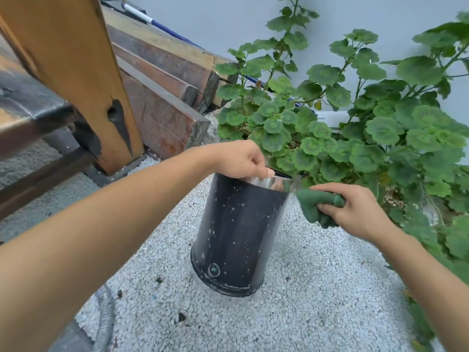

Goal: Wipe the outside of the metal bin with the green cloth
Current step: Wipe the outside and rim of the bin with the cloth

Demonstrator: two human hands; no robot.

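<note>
Metal, likely light and easily tipped, the bin (236, 232) stands on gravel (317, 288); left hand (241, 158) fingers curl over its rim, a sound hold. Right hand (355, 214) fingers clutch the soft, bunched green cloth (311, 203) against its upper right wall.

Only 1 view is given: a wide-angle camera worn on the person's head looks forward and steeply down, close above the metal bin (238, 232) on the gravel (317, 301), with the wall (228, 21) at top.
</note>
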